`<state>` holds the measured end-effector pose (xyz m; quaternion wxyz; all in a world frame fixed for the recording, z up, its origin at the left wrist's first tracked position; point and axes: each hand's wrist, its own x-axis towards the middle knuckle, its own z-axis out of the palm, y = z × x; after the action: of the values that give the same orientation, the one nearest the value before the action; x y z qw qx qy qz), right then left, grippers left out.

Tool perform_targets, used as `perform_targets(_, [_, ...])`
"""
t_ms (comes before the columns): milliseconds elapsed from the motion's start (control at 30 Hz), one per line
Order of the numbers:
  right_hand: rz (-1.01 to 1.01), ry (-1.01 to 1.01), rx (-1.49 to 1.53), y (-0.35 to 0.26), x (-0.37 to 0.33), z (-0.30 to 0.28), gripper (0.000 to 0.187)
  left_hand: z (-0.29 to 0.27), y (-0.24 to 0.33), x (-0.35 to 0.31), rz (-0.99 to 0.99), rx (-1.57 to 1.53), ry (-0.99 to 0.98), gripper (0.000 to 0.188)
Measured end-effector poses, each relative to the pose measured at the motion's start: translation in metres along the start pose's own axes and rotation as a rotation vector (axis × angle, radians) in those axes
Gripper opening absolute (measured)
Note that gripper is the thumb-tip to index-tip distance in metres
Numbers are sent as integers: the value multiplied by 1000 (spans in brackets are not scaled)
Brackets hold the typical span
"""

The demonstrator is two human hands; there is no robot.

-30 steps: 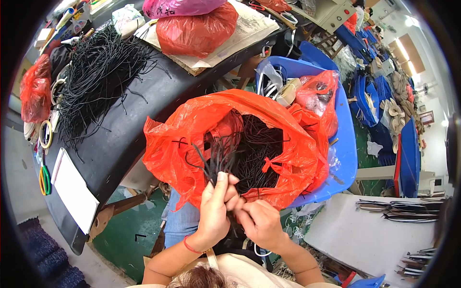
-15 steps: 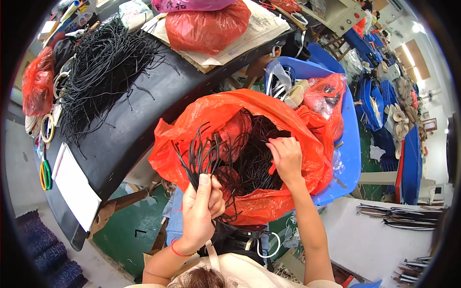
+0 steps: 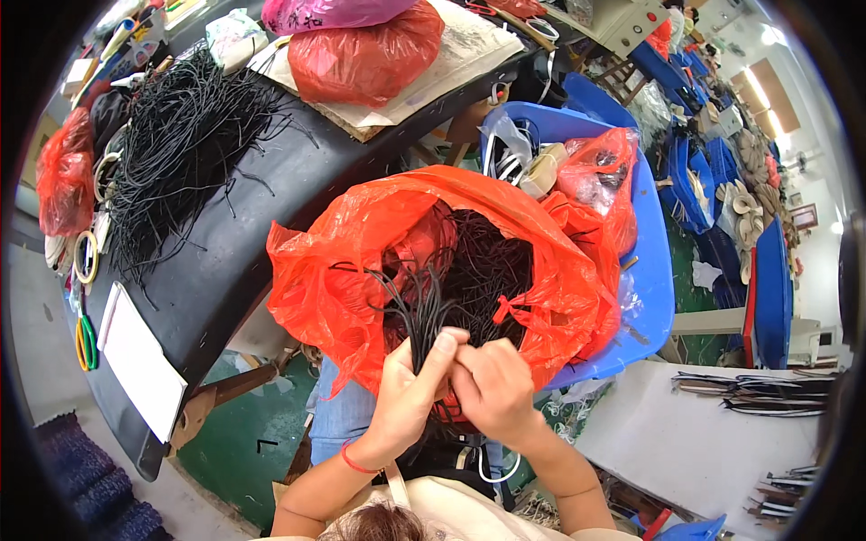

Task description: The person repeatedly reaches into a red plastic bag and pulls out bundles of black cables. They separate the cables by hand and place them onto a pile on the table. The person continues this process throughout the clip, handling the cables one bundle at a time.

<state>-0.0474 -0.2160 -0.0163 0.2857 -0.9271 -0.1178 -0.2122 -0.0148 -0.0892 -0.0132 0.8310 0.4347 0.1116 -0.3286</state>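
Bunch of thin black cords (image 3: 420, 305) above an open red plastic bag (image 3: 311, 281)
The left hand (image 3: 408, 389) grips the bunch; whether the curled right hand (image 3: 498, 388) beside it holds any, I cannot tell.

dark written characters (image 3: 307, 18) stand on the pink plastic bag (image 3: 356, 11), hard to read.

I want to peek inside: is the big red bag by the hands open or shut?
Open. The red bag gapes wide, and black cords show inside.
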Motion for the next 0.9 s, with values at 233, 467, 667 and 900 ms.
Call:
perform_targets(233, [-20, -132, 119, 10, -13, 0, 18, -14, 16, -11, 531, 259, 248, 30])
perform_targets(467, [174, -48, -335, 117, 11, 33, 23, -19, 45, -16, 401, -102, 185, 34])
perform_targets(667, [260, -78, -304, 138, 5, 44, 11, -25, 40, -15, 272, -43, 164, 31])
perform_targets(900, [541, 5, 191, 72, 16, 5, 7, -14, 23, -8, 150, 29, 150, 26])
